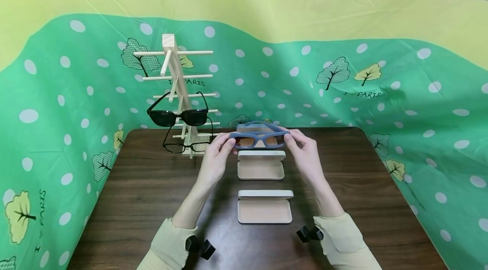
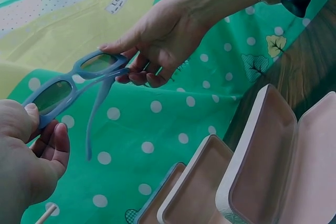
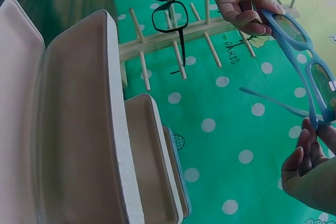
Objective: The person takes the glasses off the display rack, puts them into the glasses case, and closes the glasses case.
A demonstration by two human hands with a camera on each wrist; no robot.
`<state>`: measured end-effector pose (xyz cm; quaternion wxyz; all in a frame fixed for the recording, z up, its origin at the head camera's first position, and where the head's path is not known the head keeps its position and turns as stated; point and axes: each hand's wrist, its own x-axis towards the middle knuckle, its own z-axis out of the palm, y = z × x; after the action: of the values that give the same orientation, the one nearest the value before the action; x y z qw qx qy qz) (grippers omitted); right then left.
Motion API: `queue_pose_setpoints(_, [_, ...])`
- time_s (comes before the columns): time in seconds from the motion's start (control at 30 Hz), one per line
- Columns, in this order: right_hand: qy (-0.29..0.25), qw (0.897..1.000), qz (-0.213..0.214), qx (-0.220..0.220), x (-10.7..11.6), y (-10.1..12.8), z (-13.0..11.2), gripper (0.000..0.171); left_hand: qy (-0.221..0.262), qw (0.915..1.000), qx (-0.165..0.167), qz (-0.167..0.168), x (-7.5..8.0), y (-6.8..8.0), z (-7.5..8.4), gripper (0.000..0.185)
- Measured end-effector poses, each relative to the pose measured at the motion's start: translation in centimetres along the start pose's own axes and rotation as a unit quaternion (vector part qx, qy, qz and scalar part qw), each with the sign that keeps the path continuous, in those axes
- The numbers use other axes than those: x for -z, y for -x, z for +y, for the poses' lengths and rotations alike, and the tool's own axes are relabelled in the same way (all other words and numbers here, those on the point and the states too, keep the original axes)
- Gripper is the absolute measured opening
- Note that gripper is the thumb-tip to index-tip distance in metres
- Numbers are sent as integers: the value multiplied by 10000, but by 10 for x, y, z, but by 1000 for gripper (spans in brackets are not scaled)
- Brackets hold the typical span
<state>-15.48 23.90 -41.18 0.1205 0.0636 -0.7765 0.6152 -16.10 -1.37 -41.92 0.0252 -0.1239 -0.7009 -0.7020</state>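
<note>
A pair of blue-framed sunglasses (image 1: pixel 260 137) with brownish lenses is held in the air above the rearmost case, front facing me. My left hand (image 1: pixel 216 157) pinches one end of the frame between thumb and fingers. At the other end, my right hand (image 1: pixel 308 155) grips the frame near the hinge. Both wrist views show the sunglasses (image 2: pixel 72 78) stretched between the hands, a thin temple (image 3: pixel 270 98) sticking out from the front. How far the temples are folded, I cannot tell. The sunglasses partly hide the rear case (image 1: pixel 243 127), which has a bluish edge.
Two pale cases, a middle one (image 1: pixel 261 171) and a front one (image 1: pixel 264 212), lie open on the brown table (image 1: pixel 152 202). Left of them stands a wooden rack (image 1: pixel 179 75) with pegs, bearing black sunglasses (image 1: pixel 164 118) and black-rimmed glasses (image 1: pixel 184 147). A patterned cloth (image 1: pixel 274 79) hangs behind.
</note>
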Motion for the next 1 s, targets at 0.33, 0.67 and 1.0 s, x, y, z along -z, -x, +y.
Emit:
queue_pose_setpoints(0.33, [-9,9999,116,-104,0,2,4,34,155,9999,-26,-67,-1,1,-1,28])
queue_pose_setpoints(0.67, [-17,9993,141,-335,2,7,6,38,149,9999,17,-58,-3,1,-8,30])
queue_pose_setpoints(1.0, [82,9983,84,-575,3,11,9,41,-588,9980,-209,82,0,3,-12,34])
